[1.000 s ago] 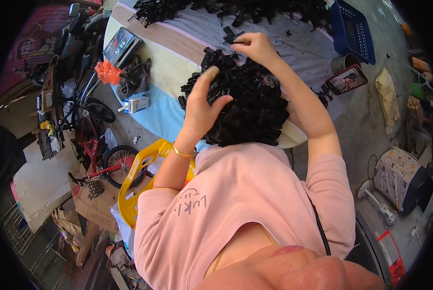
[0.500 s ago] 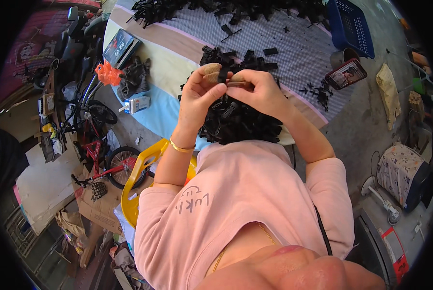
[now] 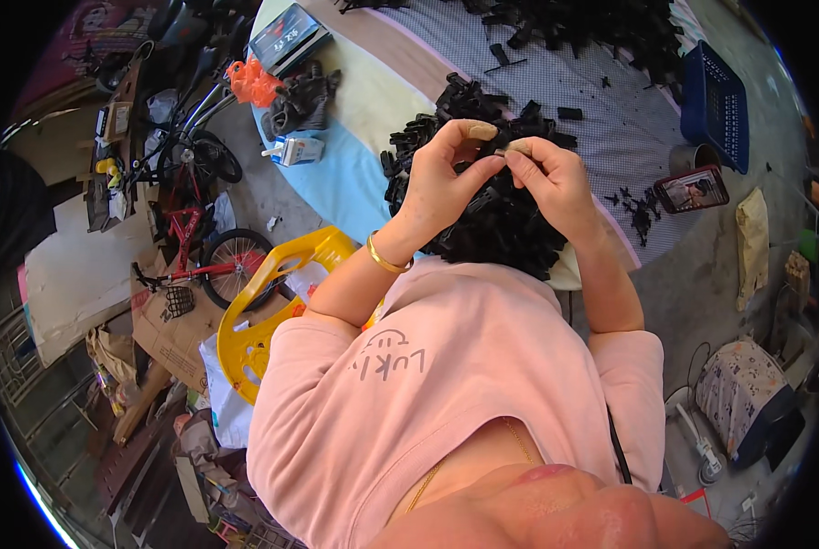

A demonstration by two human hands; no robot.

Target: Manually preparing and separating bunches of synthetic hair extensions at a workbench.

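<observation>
Both my hands meet over a heap of small black plastic parts [image 3: 496, 229] at the near edge of the cloth-covered table. My left hand [image 3: 446, 174] is closed in a pinch, with a tan covering on a bent finger and a gold bangle at the wrist. Opposite it, my right hand [image 3: 556, 178] pinches too, thumb and forefinger almost touching the left fingertips; a tan covering shows on its forefinger. Between the fingertips sits a small black plastic piece [image 3: 501, 143], mostly hidden by the fingers, so its exact shape cannot be made out.
More black parts [image 3: 592, 32] are spread across the far side of the cloth [image 3: 359, 101]. At right are a blue basket [image 3: 716, 105], a metal cup [image 3: 693, 158] and a phone [image 3: 693, 190]. Dark gloves [image 3: 304, 101] and a box [image 3: 289, 38] lie left. A yellow chair [image 3: 240, 352] stands beside me.
The whole view has shifted, with table and hands now farther right in it. My fingertips have drawn closer together, and the black piece between them shows less.
</observation>
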